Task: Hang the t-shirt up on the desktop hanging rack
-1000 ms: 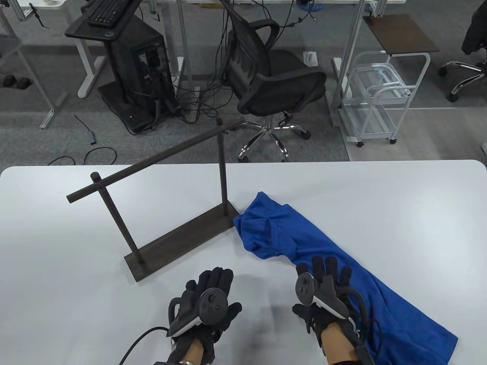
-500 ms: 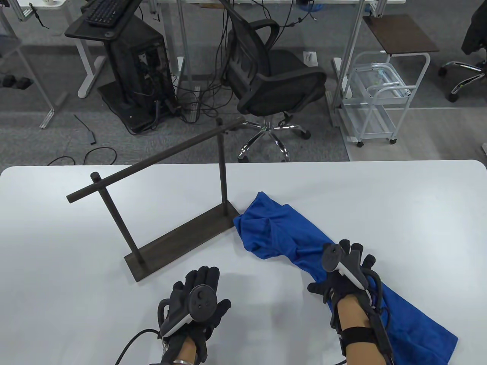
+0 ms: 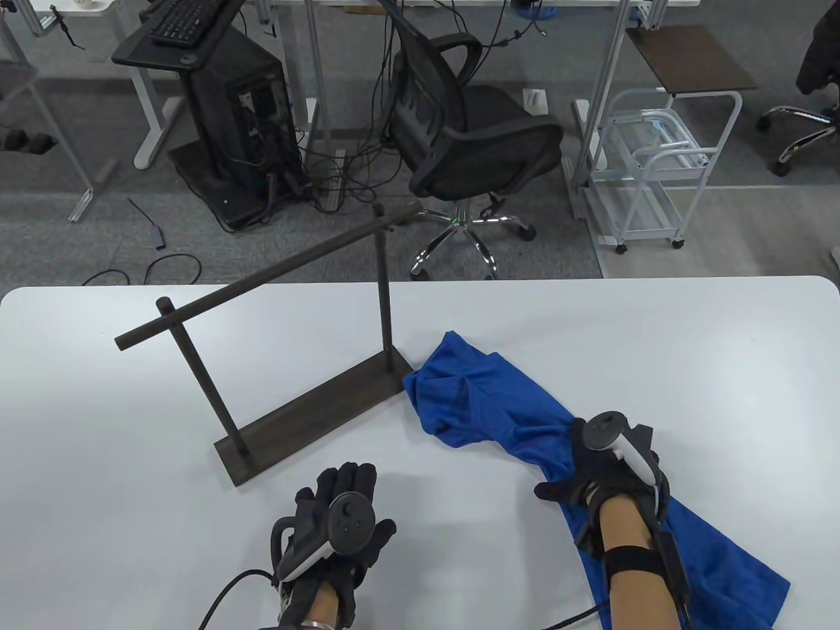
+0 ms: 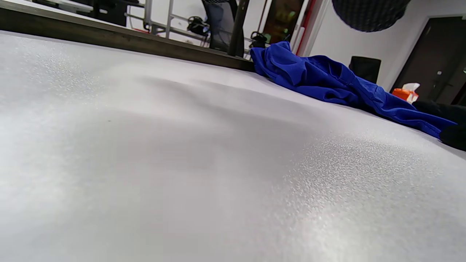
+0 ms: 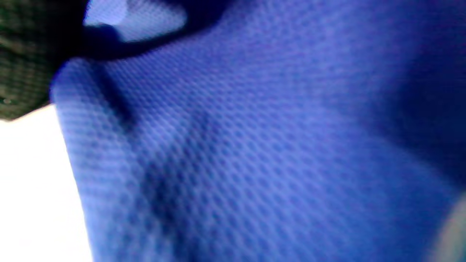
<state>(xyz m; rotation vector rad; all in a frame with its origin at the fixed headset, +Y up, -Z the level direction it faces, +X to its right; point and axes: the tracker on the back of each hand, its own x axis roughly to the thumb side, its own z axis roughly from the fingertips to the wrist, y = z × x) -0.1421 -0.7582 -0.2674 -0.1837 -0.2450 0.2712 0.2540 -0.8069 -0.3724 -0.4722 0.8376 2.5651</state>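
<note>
A blue t-shirt (image 3: 472,400) lies crumpled in a long strip on the white table (image 3: 98,459), from beside the rack's right end toward the front right. The dark wooden hanging rack (image 3: 308,407) stands left of it, its bar (image 3: 275,275) bare. My right hand (image 3: 581,462) is on the middle of the shirt, fingers curled down into the cloth and gripping it. The right wrist view is filled with blue fabric (image 5: 255,145). My left hand (image 3: 354,492) rests flat and empty on the table in front of the rack's base. The left wrist view shows the shirt (image 4: 309,72) beyond bare table.
Behind the table's far edge stand an office chair (image 3: 472,138), a computer cart (image 3: 223,118) and a white wire trolley (image 3: 650,164) on the floor. Bare table lies left of the rack and right of the shirt.
My right hand moved forward and right onto the shirt and its spread fingers curled down into the cloth. My left hand slid slightly back and left, staying flat.
</note>
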